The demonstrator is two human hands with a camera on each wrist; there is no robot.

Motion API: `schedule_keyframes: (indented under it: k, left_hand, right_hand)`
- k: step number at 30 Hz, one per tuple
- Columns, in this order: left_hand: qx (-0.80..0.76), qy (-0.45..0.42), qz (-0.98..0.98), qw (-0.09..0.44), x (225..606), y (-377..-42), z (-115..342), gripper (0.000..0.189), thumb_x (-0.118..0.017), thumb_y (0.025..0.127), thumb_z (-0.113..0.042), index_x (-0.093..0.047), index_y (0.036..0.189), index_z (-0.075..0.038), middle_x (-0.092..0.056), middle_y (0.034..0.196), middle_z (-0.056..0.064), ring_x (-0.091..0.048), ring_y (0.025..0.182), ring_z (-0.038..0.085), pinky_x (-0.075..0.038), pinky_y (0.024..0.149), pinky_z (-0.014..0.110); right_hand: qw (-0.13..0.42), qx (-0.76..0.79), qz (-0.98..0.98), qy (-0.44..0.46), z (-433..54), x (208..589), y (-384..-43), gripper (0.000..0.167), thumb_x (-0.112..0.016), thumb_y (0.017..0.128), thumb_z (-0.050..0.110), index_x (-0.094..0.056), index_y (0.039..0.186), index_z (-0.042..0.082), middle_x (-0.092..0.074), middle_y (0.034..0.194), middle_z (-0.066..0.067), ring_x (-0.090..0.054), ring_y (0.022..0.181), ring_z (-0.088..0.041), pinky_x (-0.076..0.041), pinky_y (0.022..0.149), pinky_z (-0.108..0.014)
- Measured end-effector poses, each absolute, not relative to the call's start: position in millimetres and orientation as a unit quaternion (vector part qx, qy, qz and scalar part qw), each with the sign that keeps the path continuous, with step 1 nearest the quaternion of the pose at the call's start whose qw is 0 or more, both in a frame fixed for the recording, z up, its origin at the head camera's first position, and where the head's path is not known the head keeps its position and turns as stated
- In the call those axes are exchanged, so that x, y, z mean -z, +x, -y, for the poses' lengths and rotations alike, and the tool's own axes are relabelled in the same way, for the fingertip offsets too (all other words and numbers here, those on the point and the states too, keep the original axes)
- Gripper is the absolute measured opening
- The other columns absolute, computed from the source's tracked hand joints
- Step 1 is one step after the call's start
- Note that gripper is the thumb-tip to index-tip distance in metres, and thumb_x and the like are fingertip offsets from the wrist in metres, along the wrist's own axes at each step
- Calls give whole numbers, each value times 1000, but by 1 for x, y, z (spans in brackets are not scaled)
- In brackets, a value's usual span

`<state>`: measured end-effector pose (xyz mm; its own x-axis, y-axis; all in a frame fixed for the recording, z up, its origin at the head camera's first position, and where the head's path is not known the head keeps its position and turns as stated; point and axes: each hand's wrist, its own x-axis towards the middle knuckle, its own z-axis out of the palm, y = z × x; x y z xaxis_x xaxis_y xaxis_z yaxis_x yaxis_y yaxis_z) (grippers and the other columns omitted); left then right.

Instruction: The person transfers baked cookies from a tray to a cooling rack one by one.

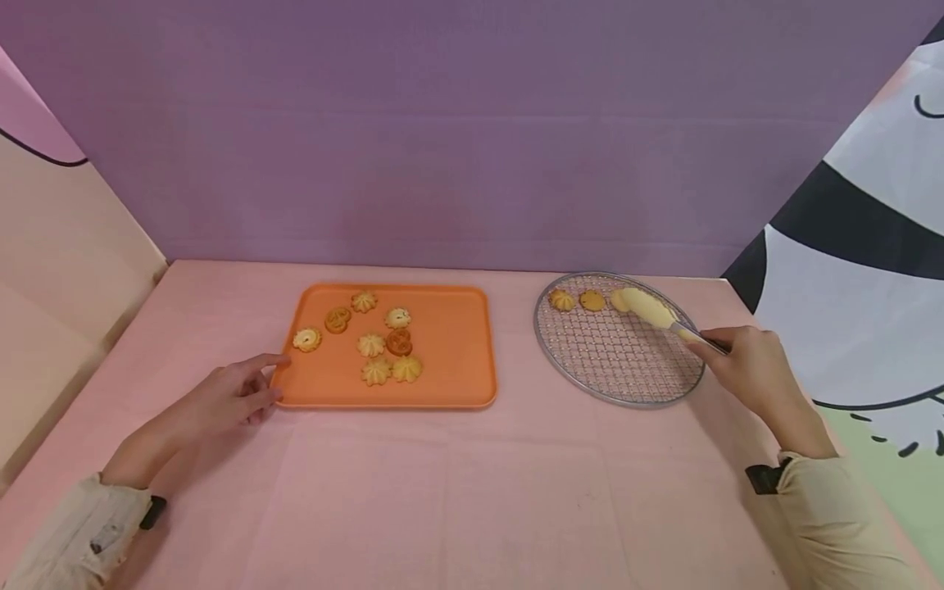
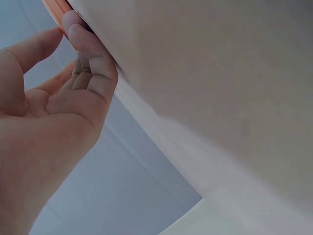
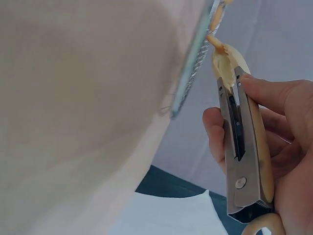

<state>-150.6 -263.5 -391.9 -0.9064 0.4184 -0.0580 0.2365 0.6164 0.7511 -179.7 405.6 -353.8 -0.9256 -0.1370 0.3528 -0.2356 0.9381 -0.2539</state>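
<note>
My left hand (image 1: 229,393) is at the left edge of an orange tray (image 1: 457,352), its thumb and fingertips on the rim. In the left wrist view the fingers bend in against the tray's edge (image 2: 55,12). Several small cookies (image 1: 372,344) lie on the tray, some flower-shaped, some pretzel-like. My right hand (image 1: 745,369) grips metal tongs (image 3: 252,152) with cream-coloured tips (image 1: 645,307). The tips are at a small cookie (image 1: 618,301) over the round wire mesh rack (image 1: 612,360), and partly cover it.
Two more cookies lie on the rack at its far left, a ridged one (image 1: 562,300) and a flat one (image 1: 592,301). Pink cloth (image 1: 442,492) covers the table. Behind it stands a purple backdrop (image 1: 442,164), with a patterned panel (image 1: 885,238) at the right.
</note>
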Motion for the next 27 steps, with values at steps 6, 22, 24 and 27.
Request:
schedule_keyframes:
  k: [6,22,24,27]
  left_hand:
    - [-399,182,-891,119,393,-150,264,51,-62,97,-3,-42,142,8,-58,76,5,-55,61,13,-51,55,25]
    - [-393,172,-896,115,392,-153,263,50,-64,96,-5,-45,140,7,-58,76,5,-56,61,13,-52,56,26]
    - [-395,170,-896,115,393,-153,263,50,-64,96,-5,-45,140,6,-58,77,5,-56,62,13,-52,56,25]
    - [-396,168,-895,116,392,-153,263,50,-64,96,-5,-45,141,6,-58,77,5,-56,62,13,-52,56,25]
  right_hand:
    - [179,-133,970,96,-411,357,-181,28,-75,89,14,-73,103,-10,-71,84,-24,-45,56,-20,-32,47,-28]
    - [198,-58,974,87,-405,359,-177,33,-75,87,13,-67,106,-13,-62,64,-16,-43,49,-23,-32,46,-33]
    - [200,-55,975,84,-404,358,-176,33,-74,88,12,-66,107,-13,-63,68,-20,-43,49,-23,-34,45,-33]
    - [210,-53,973,85,-403,357,-176,34,-74,87,12,-66,107,-14,-65,72,-25,-43,49,-23,-35,45,-33]
